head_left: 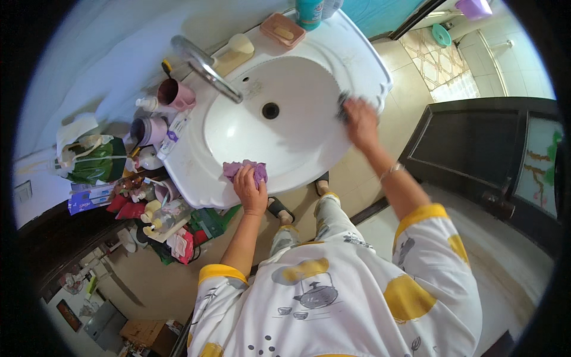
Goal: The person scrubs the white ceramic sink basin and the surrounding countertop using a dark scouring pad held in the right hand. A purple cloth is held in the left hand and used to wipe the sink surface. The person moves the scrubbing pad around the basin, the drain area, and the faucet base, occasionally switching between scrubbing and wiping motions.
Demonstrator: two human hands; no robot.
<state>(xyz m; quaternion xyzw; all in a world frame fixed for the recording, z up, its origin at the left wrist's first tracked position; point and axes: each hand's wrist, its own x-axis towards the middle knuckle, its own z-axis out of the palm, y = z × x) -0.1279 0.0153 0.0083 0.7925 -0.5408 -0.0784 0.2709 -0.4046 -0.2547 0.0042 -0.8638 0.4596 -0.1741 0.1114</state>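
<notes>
A white washbasin (297,140) with a dark drain hole lies in front of me. On its front rim my left hand (248,191) has its fingers closed over a crumpled purple cloth (239,168). At the basin's right side, my right hand (361,122) grips a dark grey scrubber (343,108) against the inner rim. Motion blurs that hand and the scrubber, so the scrubber's exact kind is unclear. The chrome faucet (214,74) reaches over the bowl from the back left, apart from both hands.
A pink soap dish (282,31), a cream cup (241,45) and a teal bottle (309,15) stand along the back. Pink mug (176,95), purple mug (148,130) and toothpaste tube (173,135) crowd the left side. A dark door (470,149) stands at the right.
</notes>
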